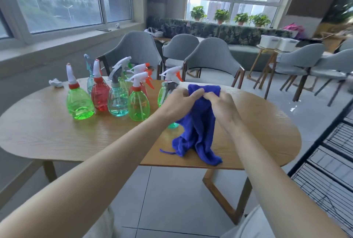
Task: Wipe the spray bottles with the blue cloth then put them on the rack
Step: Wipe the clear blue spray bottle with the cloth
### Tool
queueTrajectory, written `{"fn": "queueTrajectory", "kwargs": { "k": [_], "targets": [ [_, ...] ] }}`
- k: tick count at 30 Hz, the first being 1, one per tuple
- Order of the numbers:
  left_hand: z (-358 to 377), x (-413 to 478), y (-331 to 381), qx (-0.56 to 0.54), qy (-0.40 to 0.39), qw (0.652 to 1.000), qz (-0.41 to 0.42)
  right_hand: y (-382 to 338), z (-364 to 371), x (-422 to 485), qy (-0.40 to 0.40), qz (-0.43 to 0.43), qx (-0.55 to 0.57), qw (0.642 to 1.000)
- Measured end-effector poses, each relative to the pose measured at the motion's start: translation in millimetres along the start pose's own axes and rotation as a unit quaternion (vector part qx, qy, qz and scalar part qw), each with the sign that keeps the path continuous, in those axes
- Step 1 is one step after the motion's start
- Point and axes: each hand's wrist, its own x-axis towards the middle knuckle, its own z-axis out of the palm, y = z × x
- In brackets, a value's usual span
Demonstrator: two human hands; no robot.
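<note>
Several spray bottles stand grouped on the wooden table (57, 134): a green one (79, 104) at the left, a red one (99, 94), a pale teal one (117, 102) and another green one (138, 106). The blue cloth (198, 129) is draped over a teal bottle (172, 125), of which only the base shows. My left hand (178, 102) and my right hand (221, 106) both grip the cloth near its top, above the table. A black wire rack (328, 171) stands at the right edge.
A crumpled white tissue (56, 83) lies at the table's far left. Grey armchairs (212, 62) stand behind the table, with more at the right. A side table holds white boxes (277, 42). Tiled floor lies between the table and the rack.
</note>
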Motion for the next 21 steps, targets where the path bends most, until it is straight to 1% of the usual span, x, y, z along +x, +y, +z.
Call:
{"fn": "queueTrajectory", "kwargs": {
  "k": [3,7,9,11,13,16,19,21],
  "targets": [
    [1,5,20,-0.033,0.020,0.998,0.044,-17,-14,0,0.017,-0.002,-0.018,1.000],
    [-2,14,46,-0.035,0.052,0.996,0.060,-32,-27,2,0.050,-0.024,-0.040,0.998],
    [-5,22,57,-0.043,0.064,0.995,0.061,-34,-31,8,0.069,-0.018,-0.054,0.996],
    [-5,30,66,-0.054,0.069,0.994,0.061,-34,-35,17,0.094,0.002,-0.096,0.991],
    [-3,38,75,-0.047,0.067,0.995,0.061,-37,-38,24,0.120,0.005,-0.167,0.979],
    [2,51,85,-0.031,0.085,0.994,0.068,-43,-41,28,0.174,-0.029,-0.239,0.955],
    [5,62,94,-0.038,0.112,0.990,0.070,-51,-46,30,0.210,-0.061,-0.237,0.946],
    [8,65,105,-0.059,0.115,0.990,0.064,-58,-52,32,0.226,-0.081,-0.234,0.942]
  ]
}}
